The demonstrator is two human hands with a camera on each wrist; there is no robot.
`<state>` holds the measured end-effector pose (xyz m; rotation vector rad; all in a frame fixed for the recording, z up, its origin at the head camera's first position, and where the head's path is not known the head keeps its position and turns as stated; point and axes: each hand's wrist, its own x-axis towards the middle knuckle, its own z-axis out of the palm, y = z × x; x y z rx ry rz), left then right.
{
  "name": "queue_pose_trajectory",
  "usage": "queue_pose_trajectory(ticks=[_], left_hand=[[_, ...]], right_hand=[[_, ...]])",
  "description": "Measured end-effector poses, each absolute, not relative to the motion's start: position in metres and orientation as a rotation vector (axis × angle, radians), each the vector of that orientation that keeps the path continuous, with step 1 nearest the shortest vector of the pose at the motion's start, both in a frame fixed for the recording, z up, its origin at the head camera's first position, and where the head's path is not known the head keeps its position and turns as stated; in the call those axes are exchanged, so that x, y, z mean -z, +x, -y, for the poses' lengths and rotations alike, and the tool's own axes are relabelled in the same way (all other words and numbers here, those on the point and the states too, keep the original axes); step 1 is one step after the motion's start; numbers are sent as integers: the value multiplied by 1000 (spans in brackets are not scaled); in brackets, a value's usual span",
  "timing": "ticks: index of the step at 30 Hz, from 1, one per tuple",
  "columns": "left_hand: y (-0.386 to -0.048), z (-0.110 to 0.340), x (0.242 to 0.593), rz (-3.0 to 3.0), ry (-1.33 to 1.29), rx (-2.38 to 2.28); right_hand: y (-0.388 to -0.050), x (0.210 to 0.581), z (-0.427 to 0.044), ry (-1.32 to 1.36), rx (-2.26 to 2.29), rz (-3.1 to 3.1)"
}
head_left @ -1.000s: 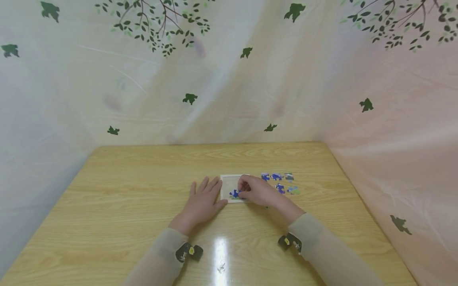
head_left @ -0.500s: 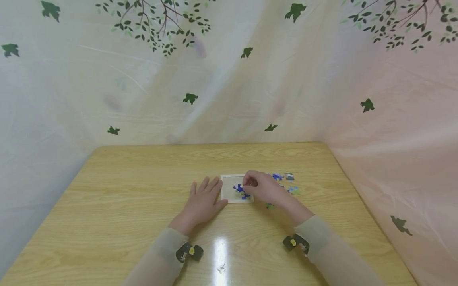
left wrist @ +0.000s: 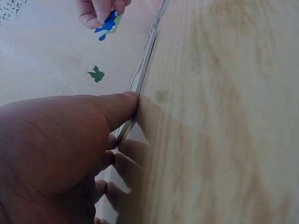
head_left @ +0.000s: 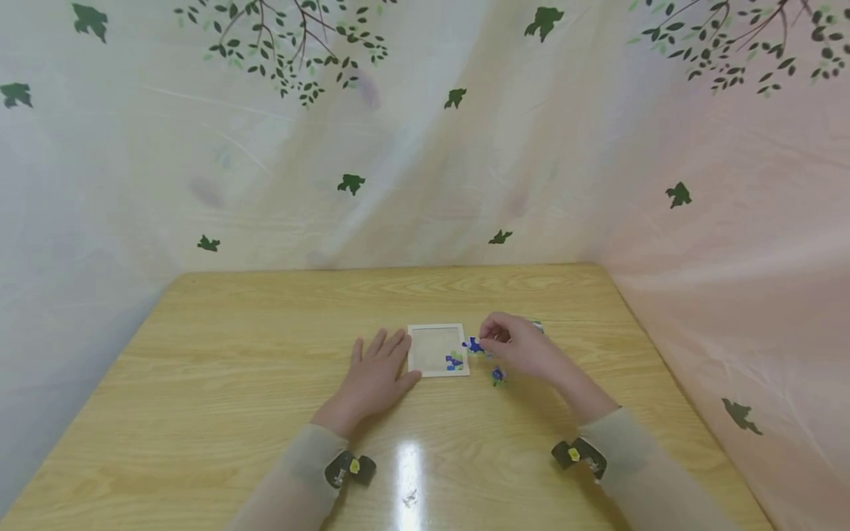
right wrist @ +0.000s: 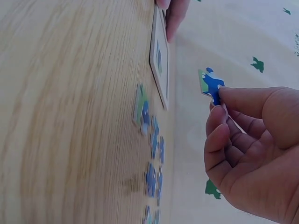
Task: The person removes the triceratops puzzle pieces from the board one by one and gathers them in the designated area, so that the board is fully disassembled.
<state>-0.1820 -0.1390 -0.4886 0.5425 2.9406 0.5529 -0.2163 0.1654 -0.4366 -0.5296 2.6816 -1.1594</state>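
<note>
My left hand (head_left: 374,380) lies flat with fingers spread, its fingertips and thumb touching the left side of a white-rimmed puzzle frame (head_left: 438,326). Inside the frame, a blue and green puzzle piece (head_left: 454,362) sits in the lower right corner. Just right of the frame, my right hand (head_left: 524,346) pinches another blue and green puzzle piece (right wrist: 212,86) between thumb and fingers. In the right wrist view this piece is held up off the table. The left wrist view shows the left thumb (left wrist: 124,105) against the frame's edge.
Several loose puzzle pieces (right wrist: 150,179) lie on the wooden table (head_left: 265,332) to the right of the frame, partly hidden by the right hand in the head view. One loose piece (head_left: 498,376) is nearest the person. A leaf-patterned curtain (head_left: 398,147) stands behind the table.
My right hand has moved right, lifting the pinched piece out from over the frame and past its right edge. One piece stays in the frame's corner. My left hand has stayed put.
</note>
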Motion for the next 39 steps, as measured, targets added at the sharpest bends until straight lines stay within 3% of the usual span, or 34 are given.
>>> queue_pose_trajectory(ticks=[39], left_hand=[[-181,141,488,-2936,559,-562]], right_hand=[[-190,453,-243,-474,1023,-2695]])
